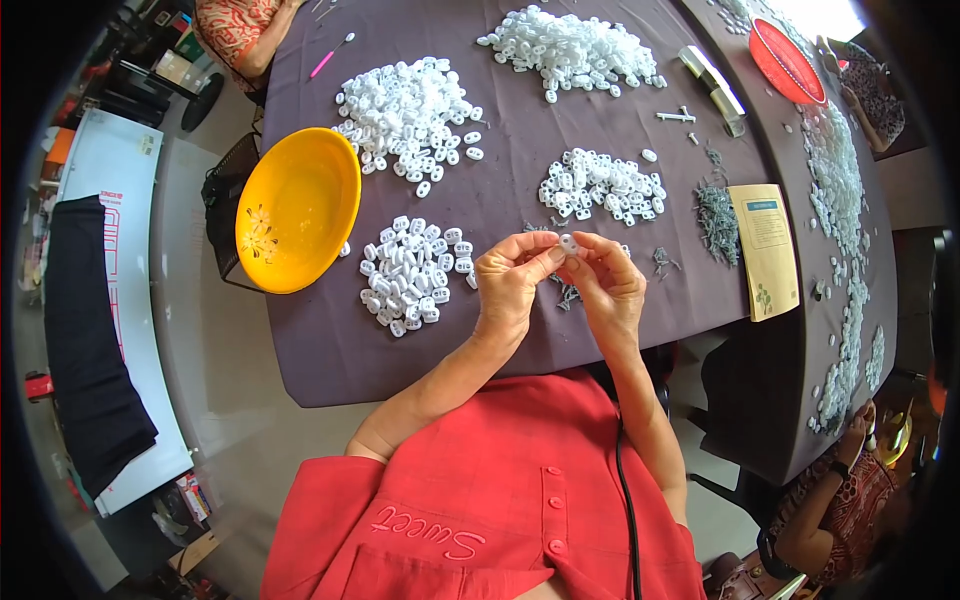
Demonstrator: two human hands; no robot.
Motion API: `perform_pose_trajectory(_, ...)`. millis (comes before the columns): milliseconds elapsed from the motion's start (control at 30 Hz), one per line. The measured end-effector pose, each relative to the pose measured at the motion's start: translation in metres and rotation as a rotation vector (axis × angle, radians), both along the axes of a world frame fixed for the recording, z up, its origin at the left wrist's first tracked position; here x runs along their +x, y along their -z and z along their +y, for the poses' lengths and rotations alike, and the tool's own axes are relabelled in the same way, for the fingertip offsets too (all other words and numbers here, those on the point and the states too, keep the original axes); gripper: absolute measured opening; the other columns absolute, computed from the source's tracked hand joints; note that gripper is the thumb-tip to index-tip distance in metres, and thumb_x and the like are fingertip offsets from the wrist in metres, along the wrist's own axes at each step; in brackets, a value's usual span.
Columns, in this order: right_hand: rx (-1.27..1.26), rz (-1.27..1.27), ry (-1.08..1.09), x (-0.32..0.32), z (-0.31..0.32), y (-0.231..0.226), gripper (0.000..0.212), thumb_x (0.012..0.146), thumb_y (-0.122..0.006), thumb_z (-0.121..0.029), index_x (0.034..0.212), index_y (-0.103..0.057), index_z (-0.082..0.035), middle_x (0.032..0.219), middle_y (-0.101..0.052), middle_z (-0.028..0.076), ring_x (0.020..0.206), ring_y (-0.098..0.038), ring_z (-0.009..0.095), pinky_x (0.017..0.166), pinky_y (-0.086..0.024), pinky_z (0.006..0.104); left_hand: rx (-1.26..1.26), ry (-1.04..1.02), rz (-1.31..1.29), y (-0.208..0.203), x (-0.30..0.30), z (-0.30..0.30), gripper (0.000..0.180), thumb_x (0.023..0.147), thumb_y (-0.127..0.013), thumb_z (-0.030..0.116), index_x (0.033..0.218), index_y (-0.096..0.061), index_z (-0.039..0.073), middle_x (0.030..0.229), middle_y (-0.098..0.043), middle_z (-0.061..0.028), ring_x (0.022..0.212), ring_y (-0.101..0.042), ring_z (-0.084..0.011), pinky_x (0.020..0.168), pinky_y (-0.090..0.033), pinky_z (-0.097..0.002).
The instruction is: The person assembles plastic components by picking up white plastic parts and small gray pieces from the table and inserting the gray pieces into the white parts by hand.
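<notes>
Above the near edge of the dark-covered table (640,300), my left hand (512,275) and my right hand (610,285) meet fingertip to fingertip. Between them they pinch one small white oval plastic piece with dark holes (568,243). Thumbs and forefingers of both hands are closed on it. Left of my left hand lies a heap of similar white pieces (405,275). Just beyond my hands is another heap of white pieces (600,185). Thin grey-green bits (568,297) lie partly hidden under my fingers.
Two larger white heaps (405,115) (570,50) spread farther back. A yellow bowl (300,210) stands at the left edge. Rightward are a grey-green pile (718,225), a tan booklet (765,250) and a clear container (712,85). Other people (235,30) (840,500) sit around; a red basket (785,60) is far right.
</notes>
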State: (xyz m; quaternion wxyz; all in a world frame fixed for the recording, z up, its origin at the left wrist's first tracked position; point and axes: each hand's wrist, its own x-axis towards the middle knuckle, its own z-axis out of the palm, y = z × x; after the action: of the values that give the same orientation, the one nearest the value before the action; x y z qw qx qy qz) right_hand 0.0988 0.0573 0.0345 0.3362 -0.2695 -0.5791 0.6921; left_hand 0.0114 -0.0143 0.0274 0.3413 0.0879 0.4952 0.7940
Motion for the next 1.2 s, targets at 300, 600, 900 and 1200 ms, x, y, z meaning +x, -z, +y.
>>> perform_pose_trajectory(300, 0.053, -0.065, -0.088, 0.007, 0.012, 0.002, 0.022, 0.081, -0.059, 0.003, 0.103, -0.058, 0.001, 0.078, -0.058, 0.000, 0.069, -0.055, 0.004, 0.063, -0.046, 0.0191, -0.009, 0.090, 0.003, -0.006, -0.004, 0.000, 0.013, 0.079, -0.064, 0.001, 0.092, -0.064, -0.002, 0.079, -0.065, -0.0053, 0.065, -0.060, -0.0087, 0.062, -0.051, -0.0211)
perform_pose_trajectory(600, 0.570, -0.288, -0.115, -0.004, 0.008, -0.013, 0.036, 0.070, -0.067, 0.004, 0.104, -0.059, -0.001, 0.078, -0.055, 0.001, 0.064, -0.054, 0.007, 0.061, -0.046, 0.0220, -0.082, 0.073, 0.008, -0.001, -0.009, -0.002, 0.012, 0.080, -0.063, 0.000, 0.091, -0.064, -0.004, 0.081, -0.066, -0.0095, 0.070, -0.062, -0.0119, 0.065, -0.051, -0.0221)
perform_pose_trajectory(900, 0.621, -0.250, -0.148, -0.002, 0.015, -0.003, 0.033, 0.064, -0.071, 0.004, 0.096, -0.063, 0.000, 0.082, -0.060, 0.005, 0.070, -0.061, 0.012, 0.062, -0.050, 0.0239, -0.111, 0.183, 0.003, -0.003, -0.014, -0.012, 0.011, 0.081, -0.061, -0.001, 0.091, -0.064, -0.004, 0.082, -0.066, -0.0093, 0.072, -0.063, -0.0126, 0.068, -0.051, -0.0222)
perform_pose_trajectory(1200, 0.601, -0.221, -0.197, 0.000, 0.013, -0.006, 0.036, 0.064, -0.070, 0.005, 0.099, -0.063, 0.000, 0.085, -0.060, 0.006, 0.073, -0.062, 0.013, 0.064, -0.050, 0.0240, -0.135, 0.164, 0.056, -0.003, -0.012, -0.018, 0.010, 0.084, -0.060, 0.004, 0.090, -0.063, -0.004, 0.080, -0.065, -0.0077, 0.070, -0.062, -0.0118, 0.062, -0.052, -0.0218)
